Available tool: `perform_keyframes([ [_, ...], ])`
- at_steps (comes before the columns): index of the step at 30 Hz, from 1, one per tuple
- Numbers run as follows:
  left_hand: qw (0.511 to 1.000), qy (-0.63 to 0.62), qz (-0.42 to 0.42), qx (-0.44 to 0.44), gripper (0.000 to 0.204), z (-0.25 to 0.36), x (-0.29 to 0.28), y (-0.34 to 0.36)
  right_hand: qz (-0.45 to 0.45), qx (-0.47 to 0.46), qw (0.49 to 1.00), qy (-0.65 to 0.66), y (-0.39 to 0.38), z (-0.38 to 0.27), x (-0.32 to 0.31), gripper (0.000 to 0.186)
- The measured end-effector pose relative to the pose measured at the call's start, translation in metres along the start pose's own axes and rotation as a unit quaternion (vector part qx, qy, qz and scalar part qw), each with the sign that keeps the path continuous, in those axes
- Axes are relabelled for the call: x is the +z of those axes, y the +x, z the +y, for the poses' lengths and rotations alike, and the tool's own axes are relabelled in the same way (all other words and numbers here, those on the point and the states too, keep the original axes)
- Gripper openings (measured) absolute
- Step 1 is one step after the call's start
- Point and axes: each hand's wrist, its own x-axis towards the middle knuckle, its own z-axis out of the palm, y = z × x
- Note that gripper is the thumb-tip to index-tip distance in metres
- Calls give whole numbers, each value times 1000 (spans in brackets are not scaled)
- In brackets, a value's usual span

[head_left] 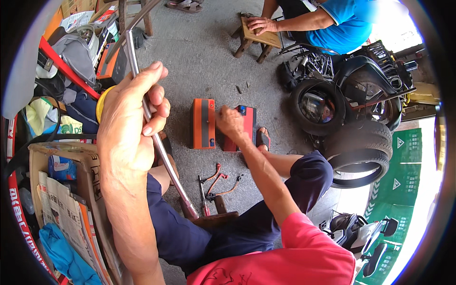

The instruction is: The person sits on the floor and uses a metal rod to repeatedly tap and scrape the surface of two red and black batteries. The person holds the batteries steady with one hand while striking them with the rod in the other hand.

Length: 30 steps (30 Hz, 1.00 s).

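Note:
My left hand (147, 104) is raised close to view, its fingers curled round a long shiny metal rod (165, 159). The rod slants from the upper left, where it meets a bend, down to a small wooden seat (216, 219) between my legs. Over a red and dark box (248, 124) on the floor is my right hand (230, 122), blurred, its fingers apparently bent; anything in them is hidden. Just left of it stands an orange box with a grey stripe (204, 124). Nearer to me lie orange-red cables (219, 178) and a thin dark tool with a red end (203, 195).
A co-worker in a blue shirt (344, 23) rests a hand on a wooden stool (259, 38) at the far right. Tyres (358, 137) and a pile of metal parts (316, 66) fill the right side. A cardboard box of papers (90, 161) stands at left.

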Motion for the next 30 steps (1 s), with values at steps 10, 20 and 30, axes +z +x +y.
perform_keyframes([
  [10, 1000, 4, 14, 5, 23, 5, 0, -5, -65, -26, 983, 168, -3, -25, 19, 19],
  [20, 1000, 0, 14, -5, 21, 2, -2, -3, -44, 101, 922, 372, 30, -10, 6, 19],
  [30, 1000, -7, 20, -3, 19, 1, -1, -2, 17, 8, 991, 136, 32, -23, 12, 22],
])
